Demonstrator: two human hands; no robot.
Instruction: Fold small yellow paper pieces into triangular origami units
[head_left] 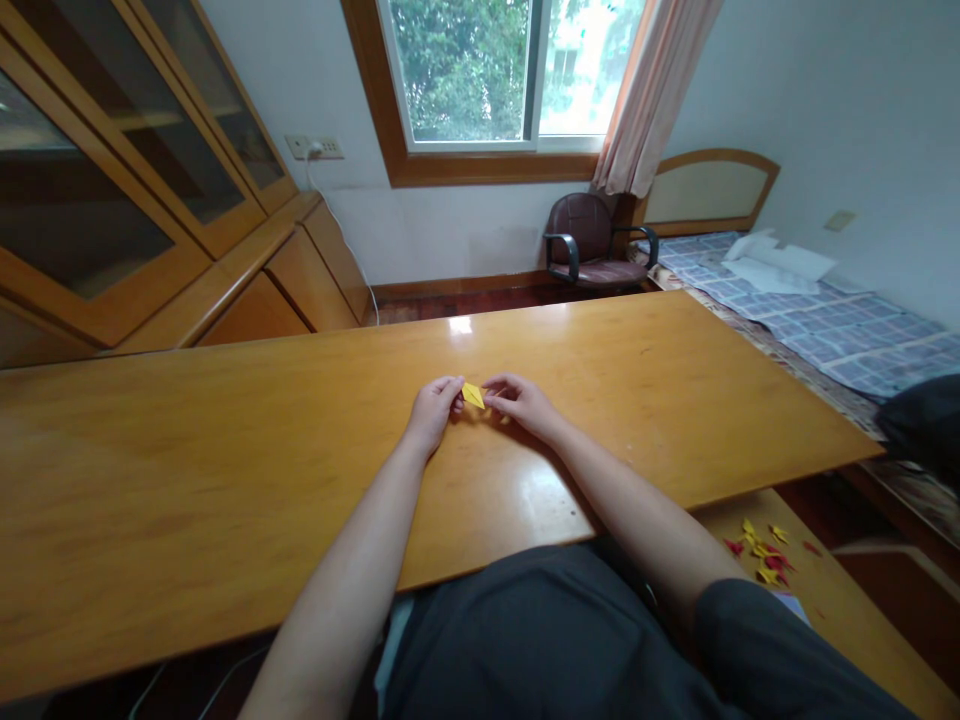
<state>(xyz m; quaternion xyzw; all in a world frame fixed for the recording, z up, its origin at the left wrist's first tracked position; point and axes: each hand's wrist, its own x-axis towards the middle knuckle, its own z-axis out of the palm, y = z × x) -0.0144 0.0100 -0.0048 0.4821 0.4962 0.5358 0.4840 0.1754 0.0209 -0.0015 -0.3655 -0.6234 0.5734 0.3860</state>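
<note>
One small piece of yellow folded paper [473,395], diamond-shaped with a crease down its middle, is held just above the worktop [225,470], near the middle of its length and in front of the person. The left hand [435,412] pinches its left corner between thumb and fingers. The right hand [521,405] comes in from the other side with its fingers bent and their tips right at the paper's right edge; whether they grasp it or only hover beside it, I cannot tell. Both forearms are bare, and a dark sleeve [765,640] covers the right upper arm. Below the worktop's near right edge, on a lower wooden board [862,650], lies a loose cluster of yellow and red folded paper pieces [765,560]. Beyond the far edge stands a brown armchair [581,235] under a window [465,75] with a pink curtain [652,90]. To the right is a bed [847,320] with a checked cover and some white sheets [780,265] on it; glass-doored cabinets [150,120] line the left side.
</note>
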